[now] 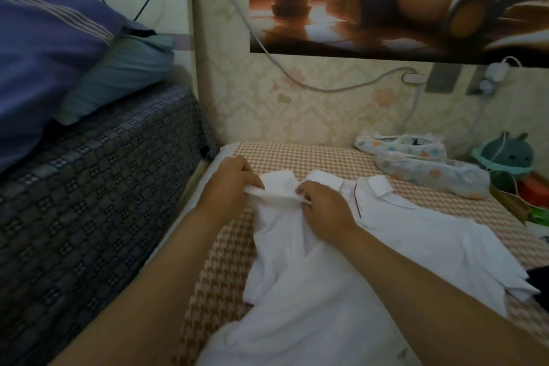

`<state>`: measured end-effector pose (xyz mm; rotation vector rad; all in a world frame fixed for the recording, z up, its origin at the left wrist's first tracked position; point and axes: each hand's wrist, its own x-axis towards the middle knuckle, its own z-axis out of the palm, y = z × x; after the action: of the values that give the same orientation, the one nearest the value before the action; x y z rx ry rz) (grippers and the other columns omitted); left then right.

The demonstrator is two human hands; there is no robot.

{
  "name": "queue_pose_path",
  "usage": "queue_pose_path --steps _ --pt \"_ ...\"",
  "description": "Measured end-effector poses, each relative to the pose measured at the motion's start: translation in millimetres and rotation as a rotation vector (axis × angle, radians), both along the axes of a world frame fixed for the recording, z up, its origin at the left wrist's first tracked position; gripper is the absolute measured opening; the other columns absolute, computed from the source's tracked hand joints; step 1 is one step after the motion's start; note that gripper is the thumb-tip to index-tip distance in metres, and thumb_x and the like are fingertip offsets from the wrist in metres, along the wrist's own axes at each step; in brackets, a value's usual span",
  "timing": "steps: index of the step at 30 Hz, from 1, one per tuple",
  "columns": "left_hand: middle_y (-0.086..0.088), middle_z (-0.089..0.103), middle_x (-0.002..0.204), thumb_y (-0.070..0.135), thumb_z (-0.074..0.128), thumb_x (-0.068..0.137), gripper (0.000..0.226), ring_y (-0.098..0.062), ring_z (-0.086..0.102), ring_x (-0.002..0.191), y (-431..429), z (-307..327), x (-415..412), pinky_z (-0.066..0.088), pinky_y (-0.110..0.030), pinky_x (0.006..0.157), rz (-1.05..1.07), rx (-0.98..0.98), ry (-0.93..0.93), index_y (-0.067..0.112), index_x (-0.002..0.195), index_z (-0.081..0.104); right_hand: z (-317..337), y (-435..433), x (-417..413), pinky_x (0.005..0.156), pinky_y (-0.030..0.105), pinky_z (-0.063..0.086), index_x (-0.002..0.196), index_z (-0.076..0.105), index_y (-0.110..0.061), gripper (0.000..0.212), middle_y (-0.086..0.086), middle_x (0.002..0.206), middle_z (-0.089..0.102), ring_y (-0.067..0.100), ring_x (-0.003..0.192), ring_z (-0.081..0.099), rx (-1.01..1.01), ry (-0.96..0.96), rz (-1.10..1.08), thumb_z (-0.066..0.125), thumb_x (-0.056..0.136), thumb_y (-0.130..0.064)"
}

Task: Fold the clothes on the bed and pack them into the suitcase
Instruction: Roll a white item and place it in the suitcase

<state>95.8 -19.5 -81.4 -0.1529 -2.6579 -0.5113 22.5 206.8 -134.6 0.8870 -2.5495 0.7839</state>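
A white collared shirt (341, 261) with a thin red stripe at the placket lies spread on the bed's orange houndstooth cover (297, 154). My left hand (234, 178) pinches the shirt's upper left edge near the collar. My right hand (323, 205) grips the same strip of fabric just to the right, fingers curled on it. The two hands are close together at the far end of the shirt. No suitcase is in view.
A dark patterned sofa or mattress edge (98, 187) with blue pillows (44, 47) rises on the left. A floral garment (421, 166) and a green plush toy (505, 154) lie at the back right. Cables hang on the wall behind. Something dark (537, 276) sits at the right edge.
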Motion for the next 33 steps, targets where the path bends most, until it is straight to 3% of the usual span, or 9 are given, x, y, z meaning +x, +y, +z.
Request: queue_pose_path --steps 5,8,12,14,17,23,26,30,33 --pt "0.006 0.061 0.120 0.044 0.065 0.085 0.031 -0.019 0.057 0.108 3.2 6.8 25.1 0.048 -0.033 0.097 0.085 -0.006 -0.952 0.026 0.109 0.074 -0.5 17.2 15.4 0.067 0.035 0.050 0.070 0.066 -0.018 0.026 -0.002 0.076 0.068 0.015 0.070 0.061 0.402 -0.268 0.110 0.052 0.074 -0.039" --pt "-0.002 0.068 0.092 0.047 0.051 0.095 0.041 -0.022 0.061 0.088 8.5 -9.2 18.6 0.050 -0.031 0.081 0.112 0.052 -0.758 0.022 0.072 0.074 8.1 9.3 4.7 0.062 0.036 0.043 0.067 0.063 -0.012 0.030 0.006 0.077 0.068 0.016 0.068 0.058 0.249 -0.272 0.023 0.051 0.089 -0.027" --pt "-0.004 0.059 0.113 0.030 0.060 0.091 0.026 -0.025 0.057 0.102 15.5 -25.3 5.4 0.045 -0.030 0.078 0.169 0.068 -0.546 0.019 0.115 0.059 20.9 -11.8 -25.5 0.093 0.036 0.048 0.134 0.059 -0.022 0.045 0.002 0.137 0.054 0.025 0.116 0.058 0.285 -0.147 0.005 0.047 0.095 -0.004" --pt "-0.004 0.061 0.106 0.029 0.063 0.089 0.020 -0.023 0.058 0.096 14.6 -31.3 -1.8 0.046 -0.031 0.075 0.150 0.042 -0.576 0.021 0.107 0.061 19.7 -26.6 -40.5 0.091 0.040 0.050 0.144 0.047 -0.026 0.056 0.004 0.147 0.043 0.027 0.122 0.055 0.440 -0.147 0.064 0.049 0.094 -0.001" --pt "-0.004 0.060 0.078 0.023 0.063 0.089 0.019 -0.022 0.058 0.076 6.4 -36.4 -14.0 0.045 -0.030 0.065 0.181 0.071 -0.435 0.019 0.070 0.062 13.8 -40.9 -60.6 0.086 0.036 0.050 0.127 0.063 -0.021 0.033 0.005 0.132 0.057 0.028 0.115 0.058 0.596 -0.143 0.083 0.052 0.096 -0.014" --pt "-0.009 0.064 0.095 0.043 0.036 0.102 0.034 -0.026 0.057 0.085 -27.0 -15.9 -25.9 0.043 -0.034 0.072 0.447 0.013 -0.193 0.020 0.086 0.056 22.5 -54.8 -86.2 0.071 0.037 0.046 0.094 0.062 -0.009 0.018 0.012 0.093 0.067 0.031 0.086 0.062 0.087 0.055 -0.123 0.044 0.095 -0.008" --pt "-0.008 0.062 0.115 0.052 0.042 0.098 0.037 -0.030 0.054 0.106 -40.3 -15.0 -29.0 0.043 -0.042 0.089 0.586 -0.007 -0.046 0.020 0.108 0.058 22.9 -73.6 -83.9 0.077 0.035 0.042 0.111 0.057 -0.008 0.022 0.016 0.110 0.062 0.032 0.099 0.060 0.006 0.000 -0.215 0.041 0.096 -0.005" --pt "-0.005 0.033 0.153 0.068 0.057 0.081 0.080 -0.032 0.036 0.136 -56.1 -40.9 -21.9 0.034 -0.045 0.107 0.491 0.103 -0.459 0.032 0.147 0.031 4.6 -87.6 -75.3 0.116 0.047 0.028 0.158 0.005 -0.018 0.074 0.018 0.163 -0.003 0.036 0.144 0.029 0.271 -0.399 -0.280 0.050 0.098 -0.017" --pt "-0.005 0.046 0.144 0.048 0.065 0.083 0.062 -0.027 0.047 0.127 -62.6 -66.4 -12.7 0.045 -0.037 0.101 0.433 0.175 -0.438 0.033 0.140 0.046 -13.9 -87.1 -60.0 0.118 0.049 0.016 0.157 0.011 -0.024 0.065 0.013 0.165 -0.004 0.030 0.149 0.016 0.382 -0.152 -0.243 0.043 0.101 -0.032"
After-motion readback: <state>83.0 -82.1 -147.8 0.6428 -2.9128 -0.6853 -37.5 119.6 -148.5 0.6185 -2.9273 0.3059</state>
